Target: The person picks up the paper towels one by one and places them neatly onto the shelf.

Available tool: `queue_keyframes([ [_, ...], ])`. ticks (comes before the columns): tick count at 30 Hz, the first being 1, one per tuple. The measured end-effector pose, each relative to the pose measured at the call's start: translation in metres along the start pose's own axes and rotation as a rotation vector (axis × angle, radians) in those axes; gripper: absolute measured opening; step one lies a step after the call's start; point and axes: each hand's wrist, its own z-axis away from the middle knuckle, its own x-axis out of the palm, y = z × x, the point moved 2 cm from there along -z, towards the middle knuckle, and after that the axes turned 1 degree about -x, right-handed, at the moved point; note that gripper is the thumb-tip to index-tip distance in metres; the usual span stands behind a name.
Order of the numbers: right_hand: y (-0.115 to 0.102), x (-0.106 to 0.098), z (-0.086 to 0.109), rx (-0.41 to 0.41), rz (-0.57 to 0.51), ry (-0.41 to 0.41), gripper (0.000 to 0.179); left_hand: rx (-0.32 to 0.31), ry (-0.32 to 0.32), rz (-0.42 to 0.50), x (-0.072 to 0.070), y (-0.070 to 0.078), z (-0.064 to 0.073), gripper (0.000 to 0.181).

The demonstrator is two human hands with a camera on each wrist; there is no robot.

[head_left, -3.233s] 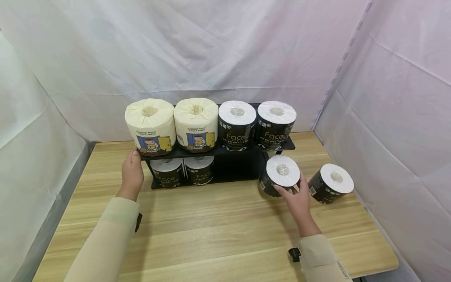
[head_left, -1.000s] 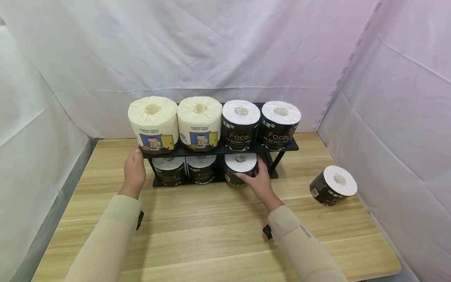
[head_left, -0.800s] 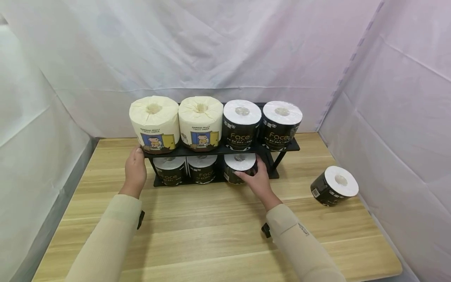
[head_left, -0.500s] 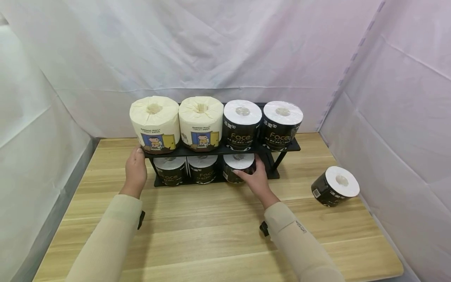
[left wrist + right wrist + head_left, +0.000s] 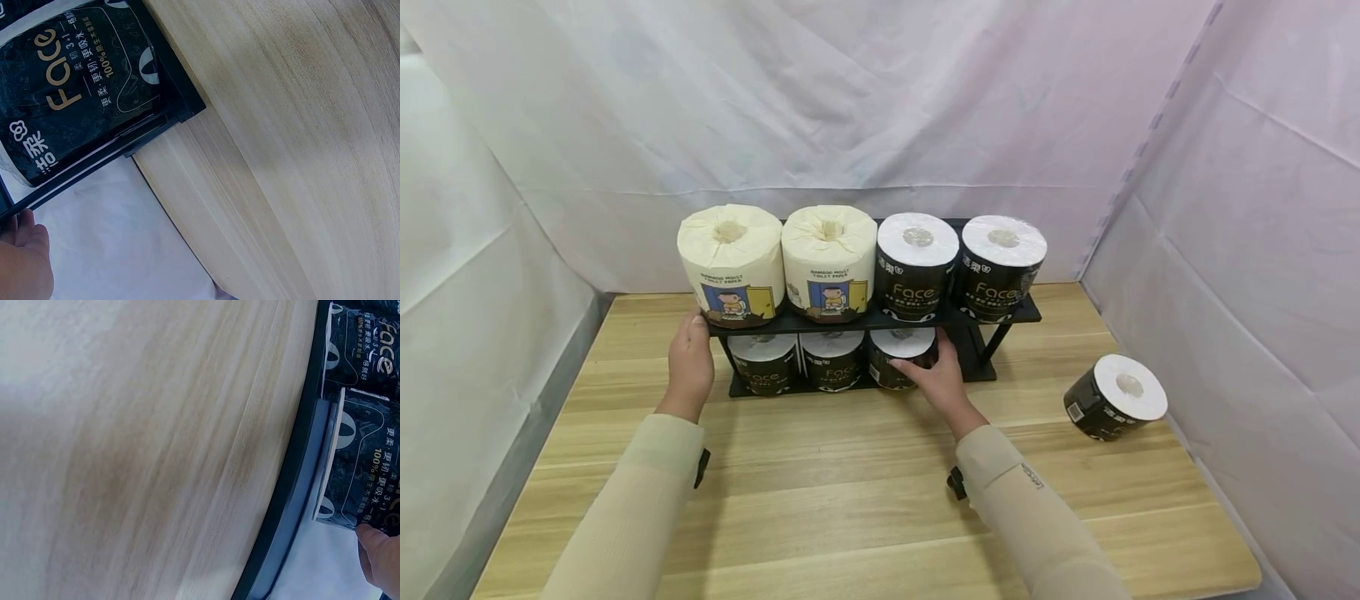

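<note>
A black two-tier rack (image 5: 1030,311) stands at the back of the table. My right hand (image 5: 942,380) grips a black-and-white toilet roll (image 5: 887,367) on the lower tier, thumb at its front and fingers round its right side. It stands upright, close beside another black roll (image 5: 832,363); a third black roll (image 5: 765,368) is at the lower left. My left hand (image 5: 689,367) holds the left end of the upper shelf; its fingers (image 5: 26,231) show at the shelf's edge in the left wrist view.
Two cream-wrapped rolls (image 5: 730,267) and two black-wrapped rolls (image 5: 917,279) fill the upper tier. A loose black roll (image 5: 1116,398) sits on the wooden table (image 5: 820,500) at right. White curtains (image 5: 820,100) close off the back and both sides.
My right hand has brought the roll from the table, right of the rack, onto the lower tier and slid it left toward its neighbour. The left hand stays on the rack's end.
</note>
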Motion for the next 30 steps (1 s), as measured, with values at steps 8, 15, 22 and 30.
queue_keyframes([
  [8,-0.014,0.001,0.003,0.022,-0.011,-0.027,0.092,0.004,-0.005,-0.014,0.000,-0.001,0.000,0.063],
  [15,0.003,0.005,-0.005,-0.011,-0.011,-0.007,0.091,0.007,-0.006,-0.009,0.000,-0.001,0.000,0.062],
  [22,0.006,0.008,-0.006,0.018,0.047,0.025,0.093,-0.003,0.002,-0.013,0.000,0.000,0.000,0.060],
  [30,0.006,0.010,-0.007,0.002,0.039,0.031,0.093,-0.020,0.003,-0.015,0.000,-0.002,-0.001,0.060],
])
